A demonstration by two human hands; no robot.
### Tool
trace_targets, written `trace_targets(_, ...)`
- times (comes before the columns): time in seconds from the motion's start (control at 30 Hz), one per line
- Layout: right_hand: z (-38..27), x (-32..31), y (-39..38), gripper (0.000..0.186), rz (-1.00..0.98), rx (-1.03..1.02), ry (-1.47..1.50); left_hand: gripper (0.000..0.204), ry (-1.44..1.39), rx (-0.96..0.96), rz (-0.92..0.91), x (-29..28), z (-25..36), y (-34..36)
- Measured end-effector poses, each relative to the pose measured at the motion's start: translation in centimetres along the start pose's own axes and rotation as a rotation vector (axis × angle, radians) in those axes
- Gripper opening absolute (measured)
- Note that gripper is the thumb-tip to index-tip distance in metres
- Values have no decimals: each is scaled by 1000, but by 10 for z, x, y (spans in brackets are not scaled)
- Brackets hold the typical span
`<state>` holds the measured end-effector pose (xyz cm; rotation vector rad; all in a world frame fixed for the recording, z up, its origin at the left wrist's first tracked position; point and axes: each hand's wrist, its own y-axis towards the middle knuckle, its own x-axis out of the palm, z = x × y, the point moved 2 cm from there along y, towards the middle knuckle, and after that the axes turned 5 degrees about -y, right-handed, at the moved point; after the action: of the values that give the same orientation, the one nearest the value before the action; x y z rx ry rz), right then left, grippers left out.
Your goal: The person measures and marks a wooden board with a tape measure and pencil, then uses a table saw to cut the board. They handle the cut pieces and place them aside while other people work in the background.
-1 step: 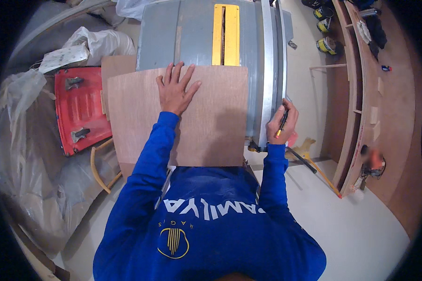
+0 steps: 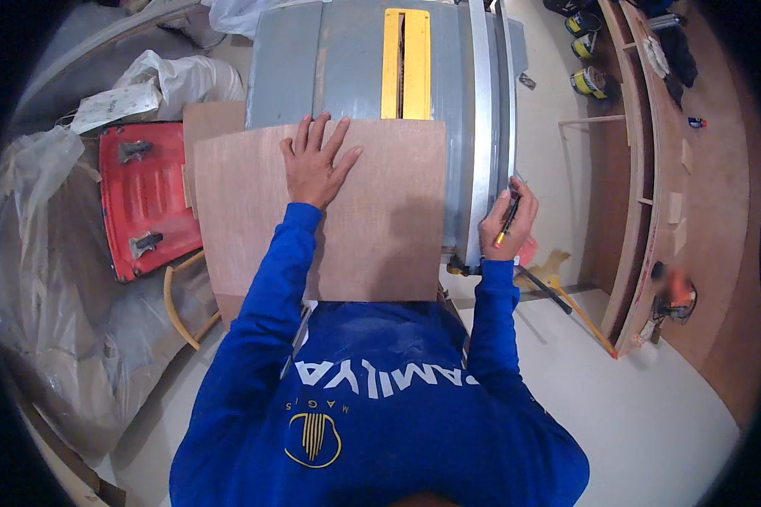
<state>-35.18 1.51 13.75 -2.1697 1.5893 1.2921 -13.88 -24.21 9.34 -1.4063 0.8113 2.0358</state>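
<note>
Looks like you're bracing the wood panel (image 2: 389,186), left hand (image 2: 315,171) splayed flat, right hand (image 2: 520,226) pinching a pencil (image 2: 506,223), so next move probably just needs steady pressure.

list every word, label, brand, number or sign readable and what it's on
Blue long-sleeved cloth top: large white letters and smaller ones by a yellow striped emblem; wording not copied.
White rectangular sheet: dark marks, too blurred to read.
Black-and-yellow cylindrical cans: labels too small to read.
</note>
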Motion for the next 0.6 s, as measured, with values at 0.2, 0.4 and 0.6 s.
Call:
trace_targets(0.2,34,-2,4,28,-38,128,23,57,19,7,13,5,-4,6)
trace_targets(0.4,70,-11,17,39,12,463,407,57,20,-4,14,4,-5,4)
trace_targets(0.6,35,34,-14,36,-129,232,216,57,17,0,41,6,-6,2)
